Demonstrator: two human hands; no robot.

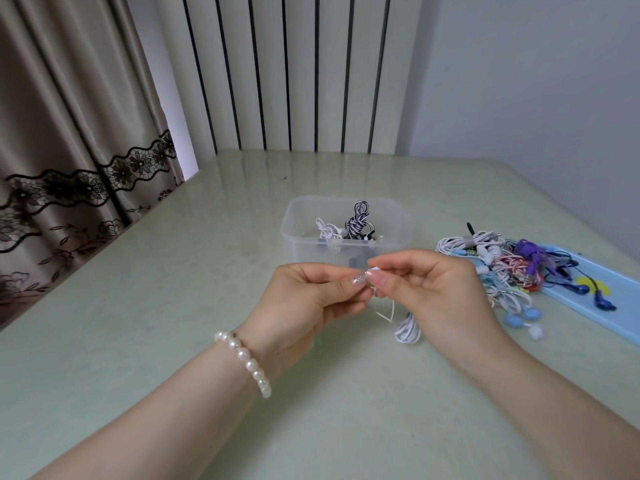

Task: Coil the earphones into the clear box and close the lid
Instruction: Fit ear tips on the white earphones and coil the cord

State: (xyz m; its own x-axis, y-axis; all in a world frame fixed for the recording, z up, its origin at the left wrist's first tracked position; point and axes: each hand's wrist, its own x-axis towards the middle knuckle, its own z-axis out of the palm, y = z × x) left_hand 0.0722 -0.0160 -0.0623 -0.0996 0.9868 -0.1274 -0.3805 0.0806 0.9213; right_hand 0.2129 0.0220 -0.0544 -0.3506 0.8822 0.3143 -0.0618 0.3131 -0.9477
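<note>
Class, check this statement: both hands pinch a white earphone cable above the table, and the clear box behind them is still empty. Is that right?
Not quite. The head view shows the clear box already holds coiled earphones. The rest stands: left hand and right hand pinch the white earphone cable.

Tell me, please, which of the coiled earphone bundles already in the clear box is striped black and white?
The taller bundle toward the clear box's back right; the plain white one lies lower, to its left.

Left hand [304,299], right hand [436,289]: fingertips pinched together.

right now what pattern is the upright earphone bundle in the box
Black and white stripes, in the head view.
</note>
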